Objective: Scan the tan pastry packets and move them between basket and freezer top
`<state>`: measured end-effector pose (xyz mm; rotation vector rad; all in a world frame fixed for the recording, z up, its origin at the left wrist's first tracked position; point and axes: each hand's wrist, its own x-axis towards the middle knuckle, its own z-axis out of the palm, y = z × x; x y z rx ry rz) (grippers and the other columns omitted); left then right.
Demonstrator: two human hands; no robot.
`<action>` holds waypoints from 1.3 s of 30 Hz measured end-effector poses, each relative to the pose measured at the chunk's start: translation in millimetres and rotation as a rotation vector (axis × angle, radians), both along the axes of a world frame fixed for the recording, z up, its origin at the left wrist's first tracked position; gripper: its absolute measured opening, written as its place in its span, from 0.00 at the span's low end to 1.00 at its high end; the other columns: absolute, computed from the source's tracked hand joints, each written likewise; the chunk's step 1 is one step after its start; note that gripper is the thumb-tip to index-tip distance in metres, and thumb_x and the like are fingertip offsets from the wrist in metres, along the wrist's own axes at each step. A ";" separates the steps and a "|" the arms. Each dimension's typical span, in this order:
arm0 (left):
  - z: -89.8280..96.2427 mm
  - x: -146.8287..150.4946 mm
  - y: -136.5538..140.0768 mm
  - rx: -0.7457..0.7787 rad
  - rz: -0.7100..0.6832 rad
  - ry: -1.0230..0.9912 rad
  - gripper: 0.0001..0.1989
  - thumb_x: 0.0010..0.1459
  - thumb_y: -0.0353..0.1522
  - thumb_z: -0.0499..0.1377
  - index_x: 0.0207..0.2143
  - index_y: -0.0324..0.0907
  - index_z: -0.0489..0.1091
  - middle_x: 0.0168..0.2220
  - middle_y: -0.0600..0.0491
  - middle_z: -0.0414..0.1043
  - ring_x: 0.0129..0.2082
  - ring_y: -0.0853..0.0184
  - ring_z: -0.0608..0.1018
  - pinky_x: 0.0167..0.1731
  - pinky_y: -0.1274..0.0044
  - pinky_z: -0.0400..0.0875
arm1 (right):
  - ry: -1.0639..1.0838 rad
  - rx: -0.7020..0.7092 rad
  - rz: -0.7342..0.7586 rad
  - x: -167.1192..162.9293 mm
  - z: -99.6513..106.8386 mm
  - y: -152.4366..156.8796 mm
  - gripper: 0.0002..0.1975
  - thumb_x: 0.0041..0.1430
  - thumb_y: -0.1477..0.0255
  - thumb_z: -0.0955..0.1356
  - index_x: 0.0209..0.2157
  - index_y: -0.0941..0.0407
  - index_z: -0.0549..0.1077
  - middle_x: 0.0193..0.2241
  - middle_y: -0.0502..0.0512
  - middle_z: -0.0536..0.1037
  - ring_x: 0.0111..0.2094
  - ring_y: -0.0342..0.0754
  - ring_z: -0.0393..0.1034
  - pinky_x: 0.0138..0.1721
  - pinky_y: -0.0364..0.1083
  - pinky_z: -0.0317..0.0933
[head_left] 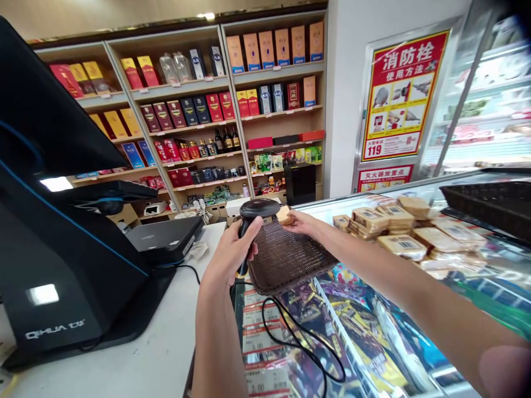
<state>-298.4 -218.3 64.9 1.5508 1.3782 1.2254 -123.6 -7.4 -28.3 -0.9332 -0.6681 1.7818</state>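
Note:
My left hand (232,250) is wrapped around the black handle of a barcode scanner (259,208), its head pointing to the right. A black cable (305,344) trails from it in loops over the glass. Between the fingers of my right hand (299,222) is a small tan packet (284,215), held right beside the scanner's head. Both hands are above a dark brown woven basket (290,257) that rests on the glass top. Several wrapped tan packages (401,246) lie piled on the glass to the right of it.
To the left stands a black checkout terminal (74,265) on a white counter (157,326), with a black flat device (161,237) behind it. Wrapped ice creams (365,342) show through the glass. Another dark basket (493,204) is at the far right. Shelves of boxes (201,110) line the back wall.

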 end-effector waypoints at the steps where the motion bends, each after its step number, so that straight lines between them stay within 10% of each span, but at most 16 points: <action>1: 0.0 2.1 -0.4 0.002 -0.016 0.008 0.25 0.55 0.56 0.59 0.33 0.43 0.66 0.18 0.61 0.65 0.17 0.74 0.65 0.19 0.82 0.57 | 0.022 -0.007 0.003 12.7 4.0 -15.9 0.16 0.61 0.77 0.63 0.51 0.63 0.65 0.39 0.65 0.77 0.43 0.55 0.76 0.40 0.54 0.75; 6: 2.2 18.5 -5.9 -0.018 -0.126 0.038 0.25 0.56 0.56 0.59 0.34 0.43 0.65 0.18 0.61 0.65 0.18 0.74 0.65 0.19 0.83 0.56 | 0.373 0.117 0.005 80.1 4.6 -115.8 0.17 0.63 0.76 0.61 0.54 0.60 0.66 0.45 0.65 0.78 0.46 0.54 0.76 0.41 0.53 0.75; 11: 6.4 41.0 -13.5 -0.056 -0.239 0.070 0.28 0.55 0.57 0.59 0.40 0.43 0.67 0.19 0.60 0.64 0.18 0.73 0.65 0.18 0.83 0.54 | 0.215 0.391 -0.163 116.4 -27.7 -169.8 0.16 0.58 0.70 0.73 0.46 0.49 0.67 0.45 0.51 0.78 0.41 0.45 0.75 0.38 0.43 0.71; 19: 7.6 62.9 -20.3 -0.103 -0.304 0.153 0.26 0.55 0.56 0.58 0.39 0.43 0.65 0.20 0.61 0.61 0.17 0.75 0.62 0.15 0.84 0.52 | -0.758 1.081 -0.798 129.9 -68.0 -160.4 0.26 0.56 0.70 0.72 0.54 0.51 0.61 0.53 0.61 0.68 0.57 0.56 0.65 0.58 0.61 0.62; 24: 5.8 73.7 -21.2 -0.156 -0.359 0.191 0.25 0.54 0.55 0.60 0.32 0.44 0.61 0.19 0.60 0.62 0.17 0.75 0.62 0.15 0.84 0.53 | -0.995 1.270 -1.090 138.9 -61.9 -158.0 0.30 0.57 0.77 0.69 0.59 0.51 0.57 0.54 0.63 0.68 0.56 0.57 0.63 0.55 0.61 0.65; 39: -0.6 86.5 -16.3 -0.116 -0.350 0.147 0.27 0.54 0.55 0.60 0.41 0.42 0.67 0.21 0.61 0.61 0.17 0.75 0.61 0.14 0.84 0.50 | -1.125 1.377 -1.109 140.4 -61.4 -161.8 0.30 0.55 0.76 0.70 0.57 0.51 0.58 0.53 0.63 0.72 0.54 0.59 0.67 0.53 0.63 0.65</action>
